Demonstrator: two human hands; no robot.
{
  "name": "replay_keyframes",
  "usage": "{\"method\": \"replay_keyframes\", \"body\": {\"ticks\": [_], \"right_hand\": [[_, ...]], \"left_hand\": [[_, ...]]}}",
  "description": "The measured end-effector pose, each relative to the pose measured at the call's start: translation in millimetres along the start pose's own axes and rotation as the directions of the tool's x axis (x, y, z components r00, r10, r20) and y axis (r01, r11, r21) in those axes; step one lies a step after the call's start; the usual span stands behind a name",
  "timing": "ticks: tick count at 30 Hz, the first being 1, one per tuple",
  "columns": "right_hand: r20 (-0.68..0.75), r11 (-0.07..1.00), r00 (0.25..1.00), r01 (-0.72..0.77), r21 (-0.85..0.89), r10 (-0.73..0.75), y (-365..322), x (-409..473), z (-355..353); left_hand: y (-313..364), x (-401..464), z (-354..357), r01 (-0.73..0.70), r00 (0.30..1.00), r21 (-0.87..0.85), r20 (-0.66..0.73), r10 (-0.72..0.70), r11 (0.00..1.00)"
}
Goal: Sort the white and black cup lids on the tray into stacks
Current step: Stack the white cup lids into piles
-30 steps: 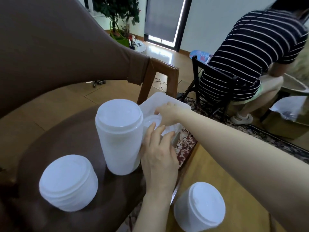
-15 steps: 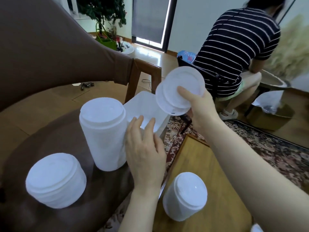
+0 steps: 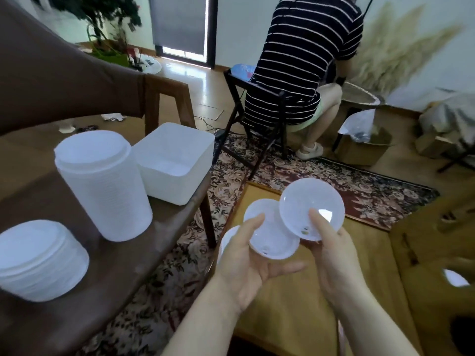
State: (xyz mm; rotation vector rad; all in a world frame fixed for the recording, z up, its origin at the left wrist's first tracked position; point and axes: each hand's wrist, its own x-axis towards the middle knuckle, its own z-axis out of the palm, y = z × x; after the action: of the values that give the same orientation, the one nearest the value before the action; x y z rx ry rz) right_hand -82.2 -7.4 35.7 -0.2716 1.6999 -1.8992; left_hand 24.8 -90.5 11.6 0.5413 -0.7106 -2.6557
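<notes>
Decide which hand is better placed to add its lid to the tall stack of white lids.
Left. The left hand, holding a round white plastic lid, is nearer the tall stack of white lids on the brown seat; the right hand with its lid is farther.

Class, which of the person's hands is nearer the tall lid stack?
Left. The left hand is just right of the tall lid stack; the right hand is farther right.

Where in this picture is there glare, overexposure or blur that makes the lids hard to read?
Head view: a bright glare spot sits on the lid held by the right hand. The tall stack and short stack are washed out, so single lids barely separate. The tray interior is overexposed. Frame edges bend and blur, as at the plant.
</notes>
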Motion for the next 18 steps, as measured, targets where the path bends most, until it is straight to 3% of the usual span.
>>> {"method": "replay_keyframes", "body": {"ticks": [3,5,12,18], "right_hand": [[-0.005,0.987,0.994,-0.103,0.121,0.105,-1.1,-4.5,-26.1],[0.056,0.988,0.992,-0.121,0.094,0.116,-2.3,-8.3,-40.8],[0.208,0.996,0.977,0.06,-0.068,-0.045,15.6,-25.2,-54.6],[0.258,0.842,0.919,0.38,-0.383,-0.298,24.8,-22.6,-55.5]], "left_hand": [[-3.4,-8.3,1.9,0.048,0.998,-0.033,-0.027,-0.049,0.998],[-5.6,-13.4,1.2,0.064,0.997,-0.017,-0.033,-0.064,0.998],[-23.5,-25.1,1.2,0.055,0.998,-0.035,0.017,-0.054,0.998],[-41.8,-16.1,8.3,0.095,0.995,0.085,0.013,-0.096,0.992]]}}
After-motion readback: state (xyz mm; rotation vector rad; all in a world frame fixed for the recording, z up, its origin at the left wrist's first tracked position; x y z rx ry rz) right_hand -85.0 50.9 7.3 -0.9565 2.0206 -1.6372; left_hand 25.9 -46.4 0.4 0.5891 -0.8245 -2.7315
